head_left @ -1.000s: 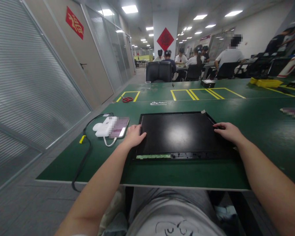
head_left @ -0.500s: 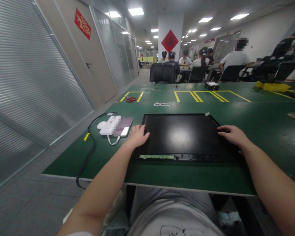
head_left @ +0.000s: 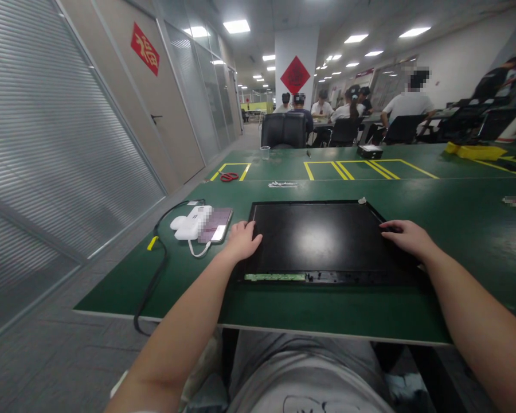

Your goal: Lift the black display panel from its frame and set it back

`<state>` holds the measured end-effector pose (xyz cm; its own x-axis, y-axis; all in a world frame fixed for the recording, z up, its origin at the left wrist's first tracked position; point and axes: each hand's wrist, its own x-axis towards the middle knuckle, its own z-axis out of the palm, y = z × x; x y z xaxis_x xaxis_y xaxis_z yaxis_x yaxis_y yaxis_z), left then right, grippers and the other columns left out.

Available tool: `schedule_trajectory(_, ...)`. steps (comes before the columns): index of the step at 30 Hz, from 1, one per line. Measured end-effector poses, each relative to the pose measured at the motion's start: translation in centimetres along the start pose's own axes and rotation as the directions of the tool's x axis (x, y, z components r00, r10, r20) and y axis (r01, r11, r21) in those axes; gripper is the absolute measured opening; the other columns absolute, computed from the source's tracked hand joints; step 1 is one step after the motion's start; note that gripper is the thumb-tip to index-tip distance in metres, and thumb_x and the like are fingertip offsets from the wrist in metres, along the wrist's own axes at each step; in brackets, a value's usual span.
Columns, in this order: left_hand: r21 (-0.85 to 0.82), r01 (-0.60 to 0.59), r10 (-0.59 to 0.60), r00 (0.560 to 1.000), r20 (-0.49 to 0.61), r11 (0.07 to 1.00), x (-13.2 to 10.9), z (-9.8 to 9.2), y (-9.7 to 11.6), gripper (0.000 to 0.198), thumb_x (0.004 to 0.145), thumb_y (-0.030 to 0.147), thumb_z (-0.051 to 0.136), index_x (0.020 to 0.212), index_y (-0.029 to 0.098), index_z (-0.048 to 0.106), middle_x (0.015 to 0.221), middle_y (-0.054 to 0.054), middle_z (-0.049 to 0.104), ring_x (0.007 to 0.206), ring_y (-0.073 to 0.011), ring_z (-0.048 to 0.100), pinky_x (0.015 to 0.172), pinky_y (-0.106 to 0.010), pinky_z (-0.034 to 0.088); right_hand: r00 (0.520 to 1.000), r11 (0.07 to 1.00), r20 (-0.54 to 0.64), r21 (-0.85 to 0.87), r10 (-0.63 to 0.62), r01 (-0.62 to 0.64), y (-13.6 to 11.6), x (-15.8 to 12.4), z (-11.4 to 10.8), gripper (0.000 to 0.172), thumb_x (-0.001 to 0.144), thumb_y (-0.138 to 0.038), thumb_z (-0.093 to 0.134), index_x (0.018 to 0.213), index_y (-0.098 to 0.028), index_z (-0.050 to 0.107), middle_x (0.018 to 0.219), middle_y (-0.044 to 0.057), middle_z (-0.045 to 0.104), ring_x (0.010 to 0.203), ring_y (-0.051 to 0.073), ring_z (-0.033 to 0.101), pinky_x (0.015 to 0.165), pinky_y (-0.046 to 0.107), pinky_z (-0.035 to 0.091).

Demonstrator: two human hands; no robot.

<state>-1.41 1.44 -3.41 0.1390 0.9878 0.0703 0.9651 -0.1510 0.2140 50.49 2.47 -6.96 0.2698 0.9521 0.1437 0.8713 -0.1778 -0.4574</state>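
Note:
A black display panel (head_left: pixel 318 238) in a thin frame lies flat on the green table in front of me. Along its near edge runs a narrow green circuit board (head_left: pixel 275 277). My left hand (head_left: pixel 243 241) grips the panel's left edge, thumb on top and fingers over the side. Opposite it, my right hand (head_left: pixel 406 236) holds the right edge between thumb and fingers. The undersides of both grips are hidden. A small whitish bit (head_left: pixel 362 201) sits at the panel's far right corner.
Left of the panel lie a phone (head_left: pixel 221 225), a white power bank (head_left: pixel 195 221) and a black cable (head_left: pixel 161 269). Red scissors (head_left: pixel 229 177), white scraps (head_left: pixel 282 184), a clear cup (head_left: pixel 265 152), a black box (head_left: pixel 370 152) and a yellow object (head_left: pixel 477 151) are farther back. Several people sit beyond.
The view has tilted very slightly, shifting the scene a few pixels down. Both hands keep the same hold on the panel's sides.

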Motion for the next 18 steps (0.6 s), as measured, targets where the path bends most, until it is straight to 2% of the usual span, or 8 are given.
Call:
schedule_trajectory(5,0.028,-0.002,0.002,1.0,0.001,1.0,0.1,-0.1,0.0,0.061,0.102,0.041,0.052,0.154,0.011,0.052,0.154,-0.024,0.058,0.145,-0.0386,0.051,0.122,-0.046,0.036,1.0,1.0,-0.001,0.008,-0.007,0.007,0.2,0.2,0.2,0.034,0.073,-0.041,0.074,0.101,-0.024,0.083,0.106,0.011,0.077,0.103,0.032,0.073,0.092,0.045,0.058)
schedule_trajectory(10,-0.007,0.0,0.0,0.999,-0.033,1.0,0.2,-0.9,-0.5,0.065,0.099,0.042,0.06,0.154,0.008,0.05,0.15,-0.024,0.061,0.141,-0.0364,0.056,0.118,-0.043,0.041,0.999,0.998,0.017,0.048,0.044,-0.045,-0.6,-0.3,-0.4,0.033,0.073,-0.04,0.074,0.1,-0.024,0.083,0.102,0.01,0.078,0.099,0.03,0.073,0.091,0.043,0.057)
schedule_trajectory(13,0.026,0.058,-0.056,0.996,-0.069,0.998,0.1,-1.4,-1.0,0.057,0.1,0.042,0.058,0.147,0.009,0.057,0.146,-0.023,0.063,0.136,-0.0368,0.059,0.115,-0.043,0.044,0.996,0.99,0.014,0.111,0.09,-0.091,-1.2,-0.7,-1.0,0.03,0.074,-0.037,0.073,0.099,-0.025,0.083,0.098,0.008,0.079,0.094,0.028,0.074,0.09,0.042,0.057)
schedule_trajectory(18,0.104,0.1,-0.098,0.995,-0.024,0.99,0.0,-1.7,-1.4,0.046,0.102,0.043,0.053,0.129,0.011,0.073,0.138,-0.022,0.069,0.132,-0.0379,0.062,0.114,-0.045,0.046,0.989,0.979,-0.052,0.156,0.137,-0.128,-1.8,-1.3,-1.5,0.023,0.074,-0.033,0.072,0.093,-0.026,0.082,0.099,0.008,0.08,0.097,0.028,0.074,0.089,0.041,0.058)
